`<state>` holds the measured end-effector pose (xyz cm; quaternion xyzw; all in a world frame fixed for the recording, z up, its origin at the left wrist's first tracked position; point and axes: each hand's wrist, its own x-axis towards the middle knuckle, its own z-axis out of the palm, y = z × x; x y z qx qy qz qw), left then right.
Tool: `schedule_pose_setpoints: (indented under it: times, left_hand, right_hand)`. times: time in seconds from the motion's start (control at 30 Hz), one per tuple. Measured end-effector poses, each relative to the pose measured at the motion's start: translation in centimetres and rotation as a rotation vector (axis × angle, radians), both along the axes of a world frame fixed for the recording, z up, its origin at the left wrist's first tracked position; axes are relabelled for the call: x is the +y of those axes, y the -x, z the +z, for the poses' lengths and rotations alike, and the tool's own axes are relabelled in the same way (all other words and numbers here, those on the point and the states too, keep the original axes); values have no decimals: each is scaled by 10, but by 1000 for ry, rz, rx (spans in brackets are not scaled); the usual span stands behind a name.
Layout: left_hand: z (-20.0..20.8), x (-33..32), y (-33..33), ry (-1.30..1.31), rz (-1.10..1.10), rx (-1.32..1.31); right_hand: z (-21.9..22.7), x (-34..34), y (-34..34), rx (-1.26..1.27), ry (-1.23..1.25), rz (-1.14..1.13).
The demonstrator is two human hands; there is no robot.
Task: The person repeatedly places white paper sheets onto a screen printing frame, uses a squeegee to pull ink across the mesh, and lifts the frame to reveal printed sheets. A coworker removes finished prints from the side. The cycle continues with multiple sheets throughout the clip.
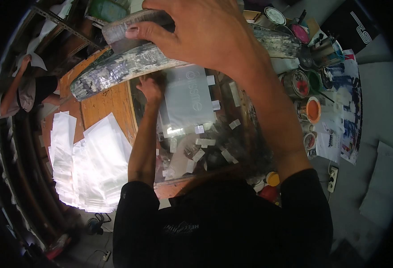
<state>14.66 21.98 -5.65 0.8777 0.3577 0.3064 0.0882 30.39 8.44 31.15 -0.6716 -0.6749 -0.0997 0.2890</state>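
Observation:
My right hand is raised at the top, closed around a grey wooden squeegee, its thumb on the near face. Its far fingers are hidden. Below the squeegee, a paint-crusted wooden screen-printing frame stands tilted up over the table and passes behind my right wrist. My left hand reaches under the frame, fingers partly spread, beside the upper left edge of a translucent plastic bag with pale printed lettering. The bag lies flat on a glass tabletop, with small white tabs at its right edge.
A fanned stack of clear plastic bags lies on the wooden table at left. Loose white tabs are scattered on the glass. Open paint cans line the right side. Another person stands at far left, near metal shelving.

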Motion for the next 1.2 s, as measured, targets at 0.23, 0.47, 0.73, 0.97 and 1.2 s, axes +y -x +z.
schedule_pose_setpoints:
  times: [0.23,0.47,0.73,0.97,1.2]
  left_hand:
    - [86,-38,26,606,61,-281]
    - [44,39,330,248,711,-278]
    - [22,-144,258,272,226,448]
    - [17,-156,54,162,-10,256]
    - [23,-185,21,235,-102,133]
  right_hand:
    - [21,23,-15,112,347,-68]
    - [29,30,0,125,104,-22]
    - [41,22,16,72,93,-126]
    - [26,20,3,2,174,-21]
    - [37,10,-20,141,368,118]
